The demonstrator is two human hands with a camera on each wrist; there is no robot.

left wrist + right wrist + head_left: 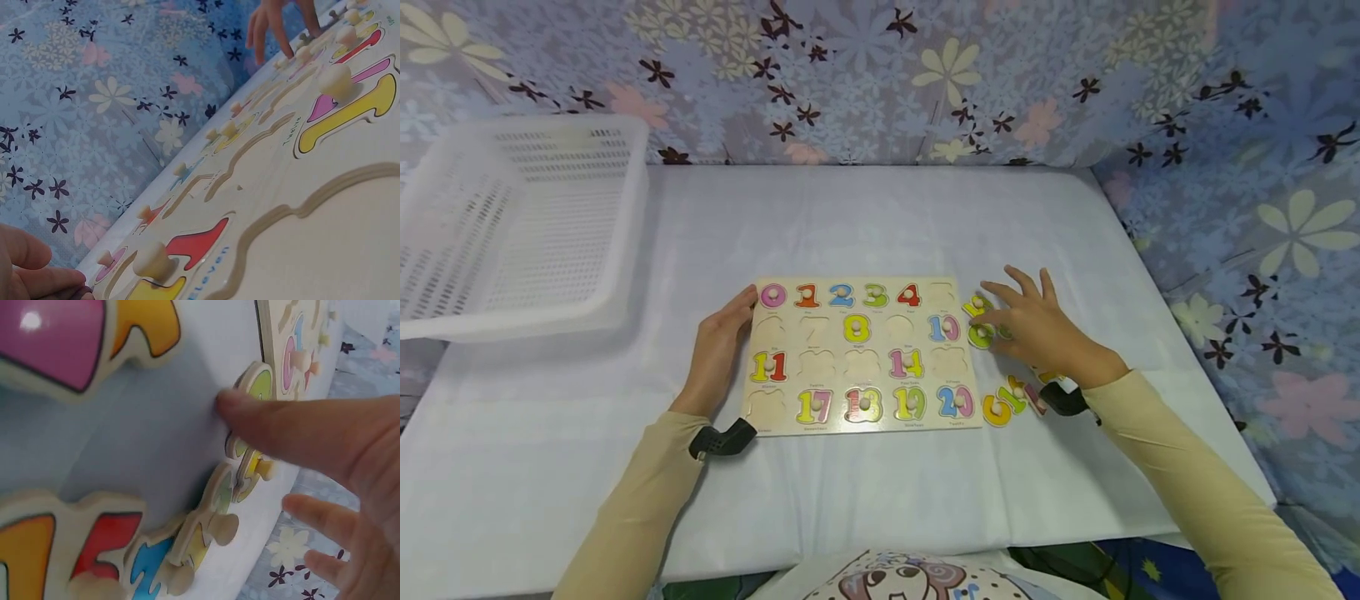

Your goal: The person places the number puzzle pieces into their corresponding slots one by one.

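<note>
A wooden number puzzle board [769,408] lies on the table, with numbered pieces in several recesses and other recesses bare. My left hand [718,354] rests along the board's left edge, near the pink zero [772,296] and the eleven [769,367]. My right hand [1037,329] is over loose pieces beside the board's right edge, fingers spread. In the right wrist view, its thumb [281,425] overlaps a green piece [259,381]; whether they touch I cannot tell. A yellow piece [250,475] with a knob lies just below that one.
More loose pieces, among them an orange one [997,411] and a green one [1013,397], lie right of the board's lower corner. A white plastic basket [617,308] stands at the left on the white-covered table [865,225]. Flowered cloth [865,83] hangs behind.
</note>
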